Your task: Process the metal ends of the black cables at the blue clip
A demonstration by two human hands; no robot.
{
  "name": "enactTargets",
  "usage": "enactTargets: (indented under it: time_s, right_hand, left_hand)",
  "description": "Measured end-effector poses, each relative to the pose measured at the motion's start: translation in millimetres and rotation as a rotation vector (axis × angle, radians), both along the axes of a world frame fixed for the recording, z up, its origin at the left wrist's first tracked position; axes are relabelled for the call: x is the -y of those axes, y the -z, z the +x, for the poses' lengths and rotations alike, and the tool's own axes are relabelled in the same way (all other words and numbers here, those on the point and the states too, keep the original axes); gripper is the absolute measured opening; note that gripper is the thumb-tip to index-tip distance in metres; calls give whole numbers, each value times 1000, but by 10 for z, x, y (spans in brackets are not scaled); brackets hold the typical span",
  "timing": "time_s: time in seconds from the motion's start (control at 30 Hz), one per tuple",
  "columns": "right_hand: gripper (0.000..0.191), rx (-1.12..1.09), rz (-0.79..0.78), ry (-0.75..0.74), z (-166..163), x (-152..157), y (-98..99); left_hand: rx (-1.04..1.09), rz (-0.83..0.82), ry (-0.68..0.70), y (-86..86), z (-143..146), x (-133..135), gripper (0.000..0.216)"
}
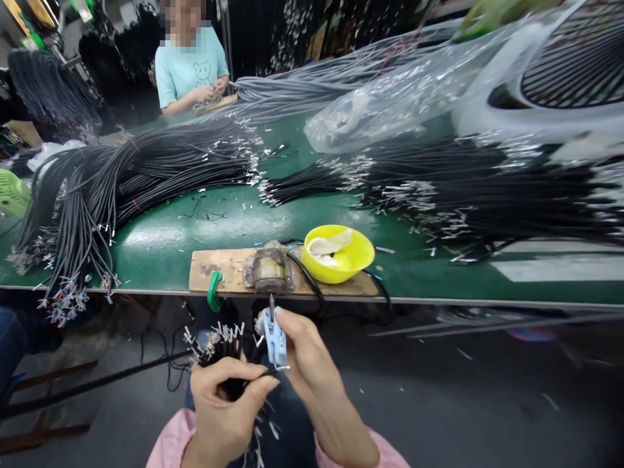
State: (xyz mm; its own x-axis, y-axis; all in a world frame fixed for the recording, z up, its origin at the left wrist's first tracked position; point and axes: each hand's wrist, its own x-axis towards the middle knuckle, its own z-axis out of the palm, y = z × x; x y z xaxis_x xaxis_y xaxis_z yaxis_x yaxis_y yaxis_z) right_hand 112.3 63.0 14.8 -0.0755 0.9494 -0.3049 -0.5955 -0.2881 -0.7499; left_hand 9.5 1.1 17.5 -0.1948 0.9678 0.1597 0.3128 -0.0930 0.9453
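Note:
My left hand (224, 406) is closed round a bundle of black cables (214, 348) with stripped, whitish ends. Its thumb and forefinger pinch one cable, whose bare end (281, 368) lies at the lower tip of a light blue clothespin (275, 338). My right hand (309, 354) grips that clothespin between thumb and fingers. The clothespin sits on the thin shaft (272, 303) of a small motor (270, 268) at the table edge. The right fingers behind the clothespin are partly hidden.
The motor stands on a wooden board (219, 265) with a green clamp (213, 290) and a yellow bowl (336, 276) holding white material. Black cable bundles (160, 162) lie left, more cables (468, 188) right on the green table (234, 224). A person (192, 68) sits opposite.

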Motion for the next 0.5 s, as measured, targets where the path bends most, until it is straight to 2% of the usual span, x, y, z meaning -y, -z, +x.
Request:
enactTargets:
  time_s: [0.13,0.3,0.4,0.5]
  right_hand:
    - [52,-27,-36,27,-35,12,69]
    - [59,-54,-235,148,-11,89,309]
    - [51,-33,-256,162,0,209,474]
    - [35,16,-175,50,24,346,604]
  left_hand:
    - [-8,45,19,9,31,-23,13]
    - [-25,85,31,-13,11,-2,9]
    - [-23,62,23,8,-13,42,7]
    - [-16,15,-2,71,-39,90,5]
